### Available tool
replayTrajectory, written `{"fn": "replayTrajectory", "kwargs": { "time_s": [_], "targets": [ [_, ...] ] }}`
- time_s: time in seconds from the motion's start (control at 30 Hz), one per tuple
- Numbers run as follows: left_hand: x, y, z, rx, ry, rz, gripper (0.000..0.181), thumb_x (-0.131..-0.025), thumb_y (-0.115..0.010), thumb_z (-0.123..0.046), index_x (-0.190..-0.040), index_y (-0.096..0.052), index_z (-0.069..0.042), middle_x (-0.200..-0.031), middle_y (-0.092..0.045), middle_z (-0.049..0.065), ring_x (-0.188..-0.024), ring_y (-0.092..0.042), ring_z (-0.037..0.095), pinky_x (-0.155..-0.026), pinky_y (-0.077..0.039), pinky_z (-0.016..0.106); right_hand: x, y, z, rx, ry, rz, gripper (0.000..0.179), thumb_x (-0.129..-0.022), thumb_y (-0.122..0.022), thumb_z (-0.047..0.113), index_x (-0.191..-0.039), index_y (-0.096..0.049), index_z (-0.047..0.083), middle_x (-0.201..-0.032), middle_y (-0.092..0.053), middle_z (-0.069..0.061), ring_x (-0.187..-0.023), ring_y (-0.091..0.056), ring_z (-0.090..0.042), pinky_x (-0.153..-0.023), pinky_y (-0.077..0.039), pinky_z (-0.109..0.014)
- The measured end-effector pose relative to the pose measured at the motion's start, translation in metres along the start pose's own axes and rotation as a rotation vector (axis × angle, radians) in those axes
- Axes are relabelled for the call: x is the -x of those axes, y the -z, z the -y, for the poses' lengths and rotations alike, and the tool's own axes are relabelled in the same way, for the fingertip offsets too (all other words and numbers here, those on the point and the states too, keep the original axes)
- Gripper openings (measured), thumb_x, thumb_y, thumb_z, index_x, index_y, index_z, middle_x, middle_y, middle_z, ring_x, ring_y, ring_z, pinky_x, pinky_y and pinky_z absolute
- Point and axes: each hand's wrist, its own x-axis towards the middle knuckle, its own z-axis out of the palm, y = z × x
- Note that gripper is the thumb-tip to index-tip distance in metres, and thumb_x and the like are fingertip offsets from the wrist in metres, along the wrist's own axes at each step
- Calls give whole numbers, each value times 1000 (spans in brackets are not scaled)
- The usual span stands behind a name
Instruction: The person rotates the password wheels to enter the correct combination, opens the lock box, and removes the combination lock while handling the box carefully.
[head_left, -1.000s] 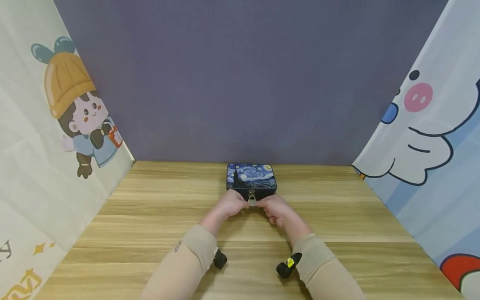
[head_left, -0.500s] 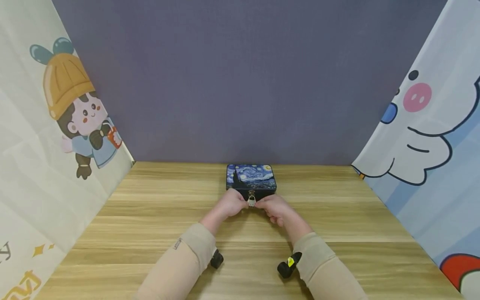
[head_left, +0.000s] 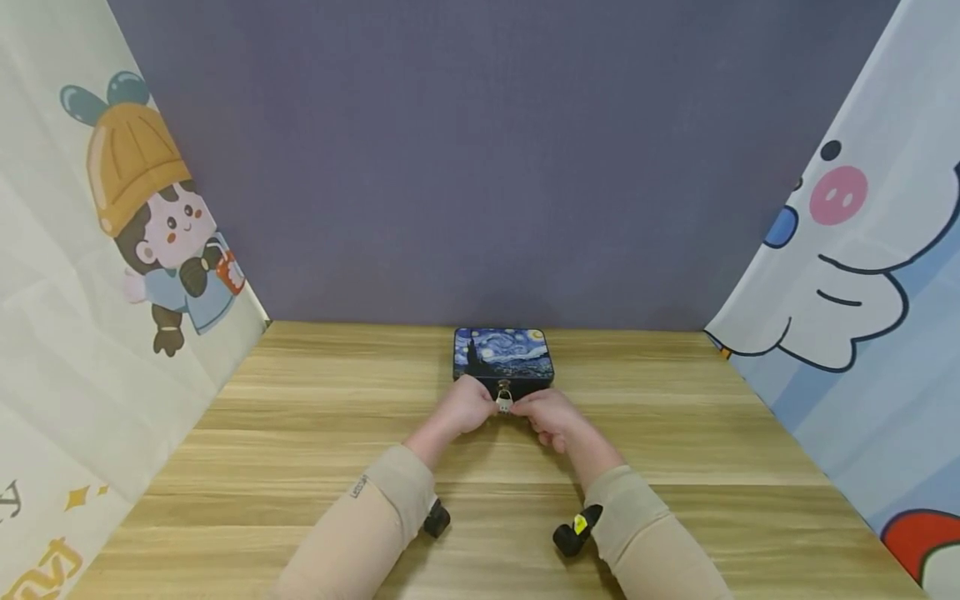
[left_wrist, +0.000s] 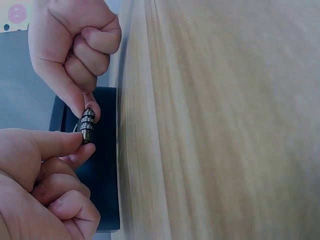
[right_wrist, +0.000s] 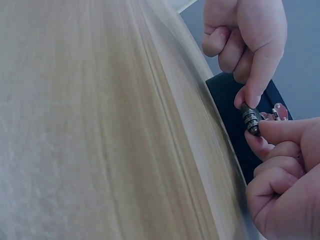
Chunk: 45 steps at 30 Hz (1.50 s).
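A small combination padlock [head_left: 505, 405] hangs by its shackle from the latch on the front of a dark box [head_left: 502, 353] with a swirling blue night-sky picture on its lid. My left hand [head_left: 468, 404] pinches one end of the padlock between thumb and forefinger. From the other side my right hand [head_left: 553, 414] pinches the opposite end in the same way. Number dials on the padlock [left_wrist: 87, 121] show between the fingertips in the left wrist view. In the right wrist view, the metal latch [right_wrist: 278, 113] is partly visible behind the padlock. The numbers are too small to read.
The box stands near the back edge of a wood-grain table [head_left: 637, 450], before a grey-purple panel [head_left: 480, 167]. Printed cartoon sheets flank the table on the left [head_left: 67, 333] and the right [head_left: 885, 333]. Black wrist cameras sit at both cuffs.
Both hands stay on the padlock, and the box has not moved. Only slight shifts of the left hand and the padlock are visible.
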Motion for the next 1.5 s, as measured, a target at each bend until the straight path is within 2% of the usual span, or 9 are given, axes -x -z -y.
{"fn": "replayTrajectory", "kwargs": {
  "time_s": [0.57, 0.7, 0.8, 0.93, 1.13, 1.23, 1.37, 1.43, 1.5],
  "targets": [
    [1, -1, -4, 34, 22, 2, 57, -90, -73, -11, -44, -40, -19, -41, -30, -10, -38, -28, 7, -40, -23, 23, -2, 2, -3, -26, -6, 14, 23, -95, -67, 12, -112, -73, -2, -55, -32, 5, -46, -25, -9, -41, -25, -22],
    [2, -2, -4, 49, 33, 2, 56, -89, -74, -12, -44, -43, -18, -40, -34, -9, -38, -30, 7, -40, -23, 23, 0, 3, -3, -27, -13, 12, 24, -95, -67, 11, -113, -73, -3, -55, -31, 5, -45, -25, -8, -40, -25, -22],
    [2, -3, -3, 69, 51, 10, 47, -90, -75, -14, -48, -54, -9, -41, -42, -8, -38, -34, 8, -40, -26, 23, 0, 5, -4, -18, -14, 11, 24, -94, -67, 12, -113, -73, -3, -55, -32, 5, -45, -25, -8, -39, -26, -22],
    [0, -4, -1, 98, 63, 22, 35, -90, -76, -16, -63, -68, 5, -44, -48, -6, -40, -37, 9, -40, -28, 23, 1, 8, -5, -8, -10, 20, 26, -95, -67, 13, -115, -72, -3, -55, -32, 5, -45, -25, -8, -40, -26, -22],
    [0, -5, 0, 154, 49, 27, 29, -91, -76, -15, -69, -73, 5, -49, -52, -2, -41, -38, 9, -41, -31, 23, 5, 12, -2, 8, -11, 30, 29, -96, -66, 15, -118, -70, -3, -55, -31, 5, -45, -25, -8, -40, -26, -22],
    [-1, -5, 2, 179, 47, 20, 33, -91, -74, -14, -63, -69, 3, -47, -46, -4, -41, -35, 9, -41, -29, 24, 6, 13, -1, 7, -14, 30, 29, -96, -66, 15, -118, -70, -3, -55, -30, 5, -44, -24, -8, -40, -26, -22],
    [-3, -6, 4, 212, 52, 3, 44, -92, -71, -11, -51, -53, -7, -45, -35, -8, -41, -30, 9, -41, -26, 25, 6, 14, -1, 13, -19, 27, 30, -96, -67, 16, -120, -70, -2, -55, -29, 5, -44, -22, -9, -39, -25, -23],
    [-4, -6, 3, 234, 55, -6, 47, -92, -70, -10, -50, -49, -11, -45, -33, -8, -42, -29, 10, -42, -26, 25, 5, 15, -2, 12, -23, 28, 31, -96, -66, 16, -121, -70, -2, -55, -29, 5, -44, -22, -9, -39, -25, -23],
    [-4, -6, 3, 253, 55, -21, 43, -91, -70, -9, -52, -51, -8, -47, -33, -7, -44, -31, 10, -44, -27, 25, 4, 16, -3, 14, -21, 32, 31, -96, -66, 16, -122, -69, -2, -55, -30, 5, -44, -23, -9, -40, -25, -23]
  ]
}}
